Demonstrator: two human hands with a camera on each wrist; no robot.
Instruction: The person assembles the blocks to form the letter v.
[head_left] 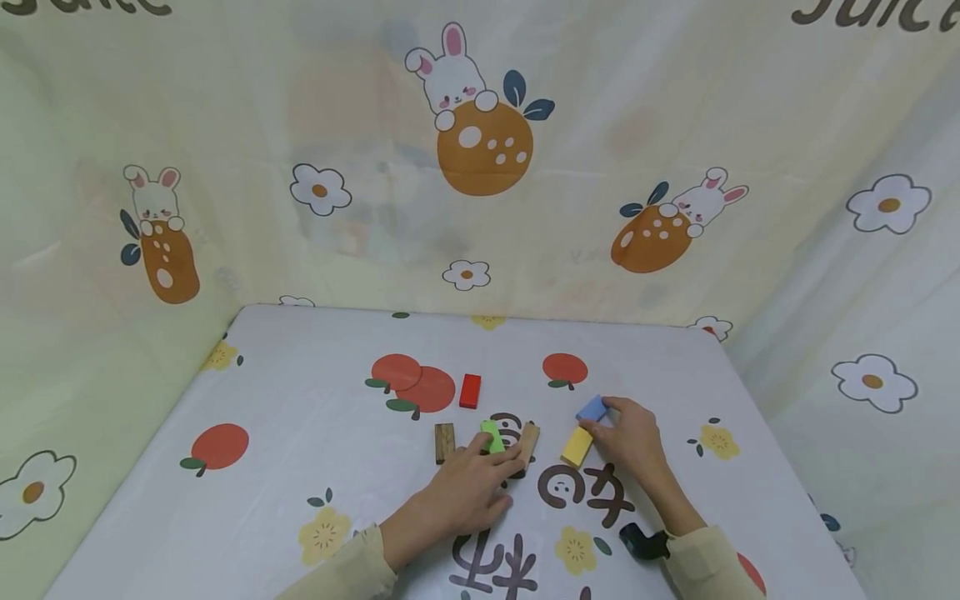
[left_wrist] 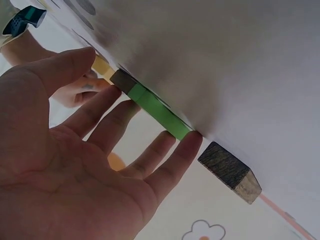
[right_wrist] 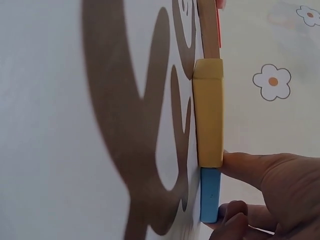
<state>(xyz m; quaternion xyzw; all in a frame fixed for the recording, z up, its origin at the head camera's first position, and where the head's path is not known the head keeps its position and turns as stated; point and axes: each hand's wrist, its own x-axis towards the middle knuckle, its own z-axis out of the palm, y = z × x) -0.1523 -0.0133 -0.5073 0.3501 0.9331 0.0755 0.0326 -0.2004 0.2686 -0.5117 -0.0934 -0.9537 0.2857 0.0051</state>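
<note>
My left hand (head_left: 465,492) has its fingers spread over the green block (head_left: 492,435), with fingertips touching it and the light wooden block (head_left: 528,446). In the left wrist view, those fingers reach along the green block (left_wrist: 160,112) without curling round it. A dark wooden block (head_left: 445,442) lies just left of these fingertips. My right hand (head_left: 630,433) pinches the blue block (head_left: 592,408) between thumb and fingers. The yellow block (head_left: 577,447) lies end to end with it, and the thumb rests by their joint in the right wrist view.
A red block (head_left: 470,391) lies farther back on the white printed tablecloth (head_left: 300,400). A printed curtain (head_left: 360,250) hangs behind and at both sides. A black device (head_left: 643,542) is at my right wrist.
</note>
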